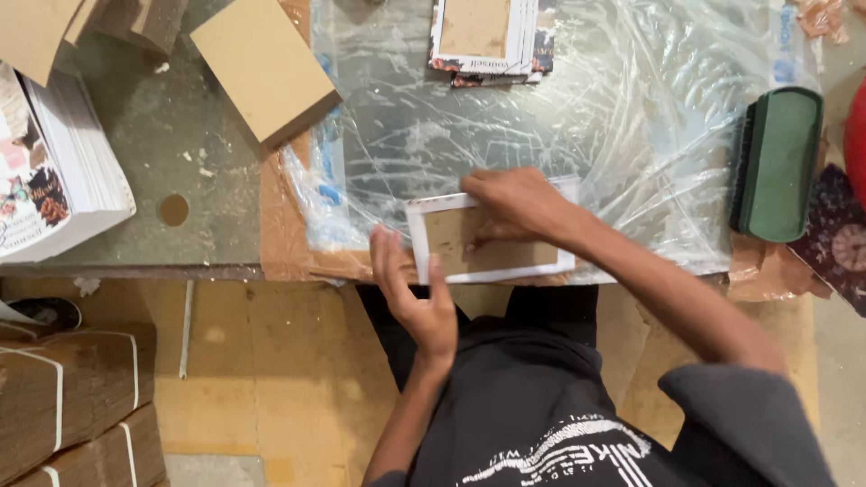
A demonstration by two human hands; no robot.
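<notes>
At the far left of the counter [135,171] stands a tall stack of printed white sheets [63,171], its cut edges showing as fine lines. Just right of it, a plain brown cardboard block [264,68] lies tilted, one corner overlapping the crinkled clear plastic sheet [541,126] that covers the middle of the counter.

The left hand [417,293] sits at the counter's near edge, fingers straight and close together, palm turned inward. Its fingertips touch the left short end of the white-bordered brown board [492,239]; the hand is open and grips nothing.

The board is a flat rectangle, matte brown card inside a glossy white margin, lying on the plastic right at the near edge. Its long axis runs left to right, across the person's body, so the left hand meets it end-on.

The right hand [514,203] lies flat on top of the board's upper right part, fingers spread and pointing left, pressing down rather than closing around it. This hand is the nearer, being directly on it.

Farther back lies a small pile of similar white-bordered boards [487,36]. At the right, a dark green oblong block [778,162] with rounded corners rests on the plastic's edge.
</notes>
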